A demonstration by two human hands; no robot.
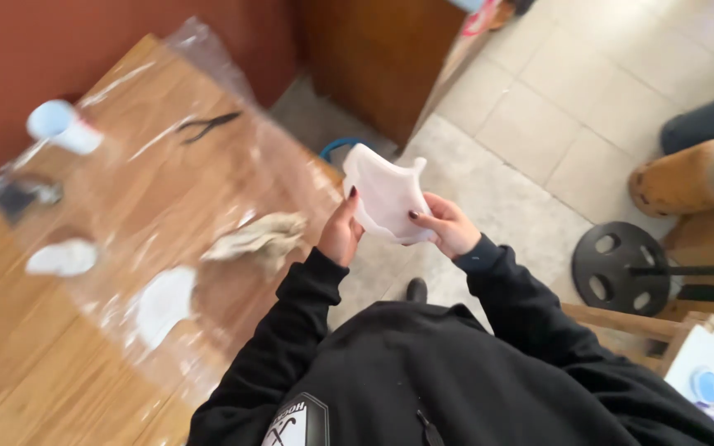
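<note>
A wooden table (59, 347) under clear plastic sheeting (192, 49) carries, from the left, a pale cup (61, 125) lying on its side, white flat pieces (163, 304), black pliers (207, 125) and a crumpled rag (258, 235). Just past the table edge, over the tiled floor (555, 107), the left hand (340, 231) and the right hand (448, 225) each pinch one side of a soft white mould (386, 198), tilting its hollow toward the wearer, seemingly for inspection. A black weight plate (617, 266) lies at right.
</note>
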